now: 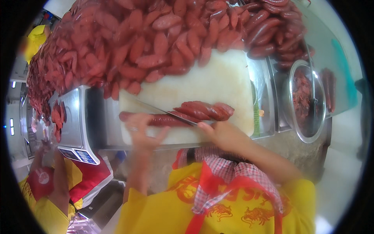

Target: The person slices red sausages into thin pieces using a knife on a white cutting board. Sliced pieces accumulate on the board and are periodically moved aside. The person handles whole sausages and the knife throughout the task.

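Observation:
A long red sausage [157, 120] lies across the near part of a white cutting board [187, 86]. My left hand [141, 130] rests on it near its left end, fingers over the top and thumb apart. In my right hand [218, 134] is the handle of a knife [167, 112], mostly hidden by the fingers. The blade slants across the sausage, its tip toward the far left. To the right of the blade, slanted sausage slices [204, 111] lean against one another in a row.
A large heap of cut sausage slices [156, 46] covers the far side, with whole sausages [269, 33] at far right. A scale [72, 111] bearing a few pieces stands left. A metal bowl [313, 137] with scraps sits right. Another person [48, 202] works at lower left.

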{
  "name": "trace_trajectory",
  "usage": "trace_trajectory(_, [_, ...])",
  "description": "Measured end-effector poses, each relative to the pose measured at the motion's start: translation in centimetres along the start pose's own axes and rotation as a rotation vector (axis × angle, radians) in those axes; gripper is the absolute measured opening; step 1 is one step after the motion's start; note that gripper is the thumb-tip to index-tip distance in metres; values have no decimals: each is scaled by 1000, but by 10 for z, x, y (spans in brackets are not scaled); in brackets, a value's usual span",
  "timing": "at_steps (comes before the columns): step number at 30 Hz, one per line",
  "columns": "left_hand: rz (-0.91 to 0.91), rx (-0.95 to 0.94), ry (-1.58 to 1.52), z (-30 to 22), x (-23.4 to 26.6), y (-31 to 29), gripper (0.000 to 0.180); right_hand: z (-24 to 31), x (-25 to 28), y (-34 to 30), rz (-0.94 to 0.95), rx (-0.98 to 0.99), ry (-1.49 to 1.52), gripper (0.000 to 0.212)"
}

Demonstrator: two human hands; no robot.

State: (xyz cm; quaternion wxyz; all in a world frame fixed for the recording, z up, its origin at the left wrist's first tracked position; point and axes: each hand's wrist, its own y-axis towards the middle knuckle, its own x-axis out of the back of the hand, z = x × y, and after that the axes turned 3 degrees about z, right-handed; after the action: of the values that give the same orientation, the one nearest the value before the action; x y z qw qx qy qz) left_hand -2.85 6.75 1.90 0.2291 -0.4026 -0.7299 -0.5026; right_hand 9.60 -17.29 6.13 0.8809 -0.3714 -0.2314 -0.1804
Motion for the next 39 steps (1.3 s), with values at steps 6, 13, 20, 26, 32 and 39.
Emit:
trace_trajectory(6, [269,209,168,-4,2,0,72,-42,31,-35,-60,-227,170,74])
trace_trajectory(13, [119,86,40,-64,-52,-10,43,-66,41,-97,-106,-194,-13,65])
trace_trajectory(20, [142,-50,-105,-75,-67,-6,25,-70,63,-179,-17,-403,-139,61])
trace_trajectory(26, [143,-29,-134,-75,-67,1,22,-72,43,-109,58,-233,-24,67])
trace_trajectory(32, [123,-53,-115,-73,-63,3,24,-46,11,-16,-127,149,-34,69])
trace_trajectory(39, [107,-43,-86,-62,-53,-3,34,-65,56,-148,12,-241,-22,63])
